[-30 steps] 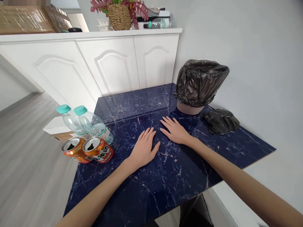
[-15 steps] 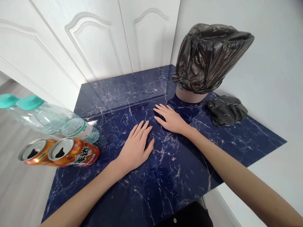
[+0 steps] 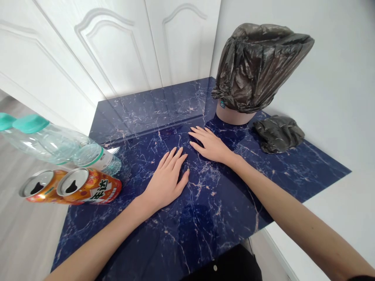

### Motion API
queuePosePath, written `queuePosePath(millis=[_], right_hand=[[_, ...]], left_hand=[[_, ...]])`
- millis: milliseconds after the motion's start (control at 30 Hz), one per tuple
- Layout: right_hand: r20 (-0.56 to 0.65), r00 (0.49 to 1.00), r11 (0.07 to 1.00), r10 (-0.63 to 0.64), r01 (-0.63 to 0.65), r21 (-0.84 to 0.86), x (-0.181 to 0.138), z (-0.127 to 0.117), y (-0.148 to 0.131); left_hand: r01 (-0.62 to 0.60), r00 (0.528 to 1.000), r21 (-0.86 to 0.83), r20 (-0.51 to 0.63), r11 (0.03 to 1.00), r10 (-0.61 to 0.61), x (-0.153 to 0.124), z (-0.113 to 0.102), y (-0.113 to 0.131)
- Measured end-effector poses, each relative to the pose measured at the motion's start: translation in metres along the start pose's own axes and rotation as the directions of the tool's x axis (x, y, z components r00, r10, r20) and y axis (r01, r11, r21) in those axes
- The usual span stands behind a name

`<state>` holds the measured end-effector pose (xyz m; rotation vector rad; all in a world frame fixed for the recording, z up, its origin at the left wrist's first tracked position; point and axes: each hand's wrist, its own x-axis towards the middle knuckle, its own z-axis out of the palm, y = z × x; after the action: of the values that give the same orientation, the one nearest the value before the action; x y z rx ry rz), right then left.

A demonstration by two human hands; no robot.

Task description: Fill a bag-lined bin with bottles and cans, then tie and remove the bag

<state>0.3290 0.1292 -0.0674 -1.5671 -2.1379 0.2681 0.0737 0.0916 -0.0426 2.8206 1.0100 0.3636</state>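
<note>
Mostly it was the camera that moved: compared with a second earlier, the view had dipped, so the drinks stuff sat bigger and closer to the left edge, and the top of the white panelled cabinet (image 3: 111, 47) had gone out of frame. Versus half a second earlier, barely any shift. Both hands kept the same spot on the blue marbled tabletop (image 3: 205, 218).

Left hand (image 3: 162, 183) lay palm down, fingers (image 3: 176, 157) lightly spread, thumb out to the side. Right hand (image 3: 213, 148) was also palm down and a bit farther forward, with narrower gaps between its fingers and the thumb held away. Nothing was pinched, and the two hands weren't touching.

Off to the left of the left fingers, well apart, stood the front orange soda can (image 3: 105, 189) and the rear orange soda can (image 3: 48, 191), tabs popped. Just behind those were the near teal-capped plastic bottle (image 3: 104, 158) and the far teal-capped plastic bottle (image 3: 17, 140). Past the right fingers and over to their right was a pinkish-grey bin (image 3: 233, 115) with a black plastic bag (image 3: 252, 74) pulled over it, and a bunched black bag (image 3: 279, 134) lay farther right, near the bin. Couldn't tell what was in the bin.

As for doing this flat-palm rest well, I'd say loose wrists and even weight were the trick, with the left elbow kept clear of the cans, since they looked light enough to tip easily.
</note>
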Motion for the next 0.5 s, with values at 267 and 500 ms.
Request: queuePosePath(millis=[267,500], right_hand=[[0.0,1.0,1.0,-0.002,0.002,-0.016,0.0005,0.0008,0.001],[0.007,1.0,1.0,0.006,-0.006,-0.004,0.0005,0.0002,0.0004]], left_hand=[[-0.009,1.0,0.003,-0.008,1.0,0.009,-0.0004,0.0003,0.0001],[0.003,1.0,-0.029,-0.008,1.0,-0.003,-0.0003,-0.0008,0.0004]])
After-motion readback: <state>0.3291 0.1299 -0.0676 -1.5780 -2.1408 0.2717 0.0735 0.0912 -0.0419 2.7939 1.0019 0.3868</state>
